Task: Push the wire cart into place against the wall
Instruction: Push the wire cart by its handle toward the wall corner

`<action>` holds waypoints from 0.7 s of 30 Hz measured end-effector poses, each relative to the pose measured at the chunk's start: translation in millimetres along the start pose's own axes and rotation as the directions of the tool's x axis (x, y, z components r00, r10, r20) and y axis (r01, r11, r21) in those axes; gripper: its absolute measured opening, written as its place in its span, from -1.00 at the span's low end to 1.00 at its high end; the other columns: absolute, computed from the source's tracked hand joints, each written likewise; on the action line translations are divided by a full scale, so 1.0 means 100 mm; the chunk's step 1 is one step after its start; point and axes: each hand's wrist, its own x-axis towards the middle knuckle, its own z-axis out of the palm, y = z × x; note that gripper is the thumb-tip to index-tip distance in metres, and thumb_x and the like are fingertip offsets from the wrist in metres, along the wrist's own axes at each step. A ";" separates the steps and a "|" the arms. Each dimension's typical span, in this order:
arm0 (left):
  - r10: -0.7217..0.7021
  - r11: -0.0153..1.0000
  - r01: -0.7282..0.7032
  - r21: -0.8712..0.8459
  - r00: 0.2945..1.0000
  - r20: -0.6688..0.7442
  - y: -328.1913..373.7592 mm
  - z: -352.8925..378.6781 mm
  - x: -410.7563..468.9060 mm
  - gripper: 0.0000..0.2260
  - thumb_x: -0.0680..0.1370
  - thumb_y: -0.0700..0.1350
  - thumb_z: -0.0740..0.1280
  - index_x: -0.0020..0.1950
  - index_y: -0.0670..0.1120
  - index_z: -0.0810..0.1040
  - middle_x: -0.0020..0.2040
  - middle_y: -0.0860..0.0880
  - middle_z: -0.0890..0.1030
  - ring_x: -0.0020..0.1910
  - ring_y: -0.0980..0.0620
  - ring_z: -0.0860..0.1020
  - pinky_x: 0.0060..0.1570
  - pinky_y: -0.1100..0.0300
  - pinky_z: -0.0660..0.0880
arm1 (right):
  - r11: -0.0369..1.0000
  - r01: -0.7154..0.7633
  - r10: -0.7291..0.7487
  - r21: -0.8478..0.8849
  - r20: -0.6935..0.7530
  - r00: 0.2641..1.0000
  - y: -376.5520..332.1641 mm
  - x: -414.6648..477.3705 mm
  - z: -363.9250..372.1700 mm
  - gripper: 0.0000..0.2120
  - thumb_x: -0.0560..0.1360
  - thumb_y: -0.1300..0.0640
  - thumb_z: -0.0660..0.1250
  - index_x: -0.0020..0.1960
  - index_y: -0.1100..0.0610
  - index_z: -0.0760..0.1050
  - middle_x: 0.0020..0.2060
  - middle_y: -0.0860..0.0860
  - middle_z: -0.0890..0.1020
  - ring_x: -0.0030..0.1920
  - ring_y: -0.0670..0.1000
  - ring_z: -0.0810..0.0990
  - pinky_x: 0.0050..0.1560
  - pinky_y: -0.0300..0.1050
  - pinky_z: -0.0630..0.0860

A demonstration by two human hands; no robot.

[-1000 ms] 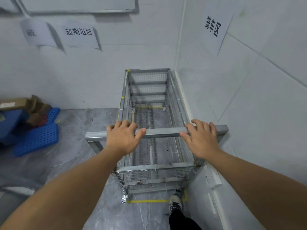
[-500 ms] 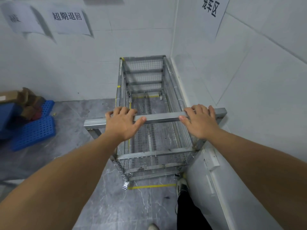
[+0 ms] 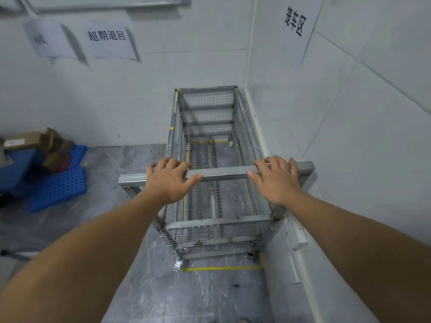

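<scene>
On the wire cart's [image 3: 210, 173] handle bar, left hand [image 3: 169, 180] and right hand [image 3: 275, 180] both grip firmly.

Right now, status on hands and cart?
Left hand, right hand both gripping handle bar. Wire cart in corner, over yellow floor tape. Nothing blocking.

A warehouse or logistics storeroom is indicated: printed paper zone signs [image 3: 106, 41] are taped to white tiled walls at 11 and 1 o'clock, yellow floor tape [image 3: 221, 268] is laid on grey flooring, and blue plastic pallets [image 3: 58, 187] with cardboard boxes [image 3: 22, 139] are piled at 9 o'clock.
</scene>
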 end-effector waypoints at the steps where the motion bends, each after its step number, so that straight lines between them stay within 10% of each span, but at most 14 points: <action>1: -0.006 1.000 0.006 -0.002 1.000 0.009 0.00 -0.01 -0.01 -0.37 0.50 0.46 -0.14 0.39 0.20 0.37 0.36 0.00 0.42 0.43 -0.05 0.22 0.37 -0.18 0.07 | 1.000 0.002 -0.002 0.000 -0.010 1.000 0.00 0.00 0.02 -0.50 0.58 -0.31 -0.19 0.36 -0.12 0.25 0.38 0.04 0.32 0.45 0.11 0.14 0.46 0.29 -0.16; 21: 0.068 0.997 -0.066 -0.026 0.996 0.064 -0.10 -0.06 0.00 -0.28 0.47 0.47 -0.21 0.41 0.09 0.33 0.35 -0.06 0.43 0.42 -0.10 0.26 0.40 -0.27 0.06 | 0.997 -0.081 0.081 0.014 -0.033 0.996 -0.24 -0.01 0.06 -0.49 0.57 -0.34 -0.15 0.44 -0.19 0.19 0.48 -0.01 0.25 0.53 0.09 -0.02 0.38 0.45 -0.23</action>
